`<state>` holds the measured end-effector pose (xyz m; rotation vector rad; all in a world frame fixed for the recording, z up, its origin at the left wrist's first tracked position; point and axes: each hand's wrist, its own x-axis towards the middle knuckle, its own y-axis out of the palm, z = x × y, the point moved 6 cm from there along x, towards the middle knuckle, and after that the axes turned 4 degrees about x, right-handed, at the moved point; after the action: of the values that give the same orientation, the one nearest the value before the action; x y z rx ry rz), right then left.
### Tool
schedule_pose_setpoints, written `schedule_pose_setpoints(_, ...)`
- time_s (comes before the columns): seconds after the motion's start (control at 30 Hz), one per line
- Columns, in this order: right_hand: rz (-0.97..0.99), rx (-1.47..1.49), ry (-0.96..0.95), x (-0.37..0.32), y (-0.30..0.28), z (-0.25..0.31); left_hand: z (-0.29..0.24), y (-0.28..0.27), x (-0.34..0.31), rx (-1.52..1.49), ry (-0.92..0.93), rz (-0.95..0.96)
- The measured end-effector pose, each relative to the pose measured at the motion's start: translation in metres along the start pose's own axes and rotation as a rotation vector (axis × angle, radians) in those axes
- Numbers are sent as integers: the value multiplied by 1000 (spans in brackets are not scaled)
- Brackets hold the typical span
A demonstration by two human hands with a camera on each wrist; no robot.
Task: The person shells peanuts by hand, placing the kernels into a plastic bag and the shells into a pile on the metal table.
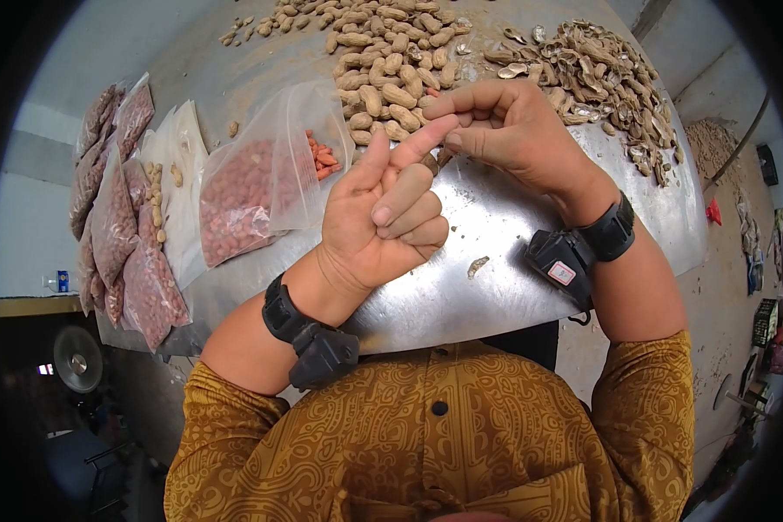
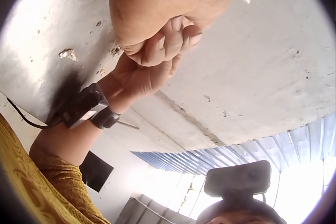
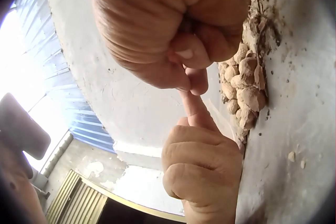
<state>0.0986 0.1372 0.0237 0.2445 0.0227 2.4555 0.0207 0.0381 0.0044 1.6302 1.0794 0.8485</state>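
Observation:
In the head view my left hand (image 1: 378, 209) is palm up, its index finger stretched out, thumb raised and the other fingers curled toward the palm with nothing visible in them. My right hand (image 1: 531, 139) meets the tip of that index finger with thumb and fingertips. The right wrist view shows the right hand (image 3: 173, 29) pinching the tip of the left index finger (image 3: 197, 111). Whether something small lies in this pinch cannot be told. Unshelled peanuts (image 1: 400, 91) are heaped just beyond both hands.
A clear bag of red kernels (image 1: 244, 200) lies left of the hands, with several filled bags (image 1: 113, 217) and empty bags (image 1: 178, 165) farther left. Empty shells (image 1: 609, 74) are piled at the right. A shell scrap (image 1: 478, 266) lies on the metal table (image 1: 444, 304).

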Motion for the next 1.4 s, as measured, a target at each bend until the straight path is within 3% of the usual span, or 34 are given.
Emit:
schedule_pose_setpoints(0.17, -8, 94, 20, -2, 4, 2, 0, 3, 0, 4, 4, 21)
schedule_pose_setpoints(0.37, -236, 374, -52, 3, -28, -6, -2, 2, 0, 15, 8, 32)
schedule_pose_setpoints(0.7, -339, 344, -18, 6, -37, -16, -3, -7, 0, 14, 44, -65)
schedule_pose_setpoints(0.83, -309, 353, -16, 6, -34, -13, -3, -12, 1, -4, 77, -190)
schedule_pose_setpoints(1.1, -152, 433, 69, 5, -18, -12, -7, -26, 1, 88, 139, -214)
schedule_pose_setpoints(1.4, -59, 233, 53, 3, -8, -7, -9, -31, 0, 130, 178, -263)
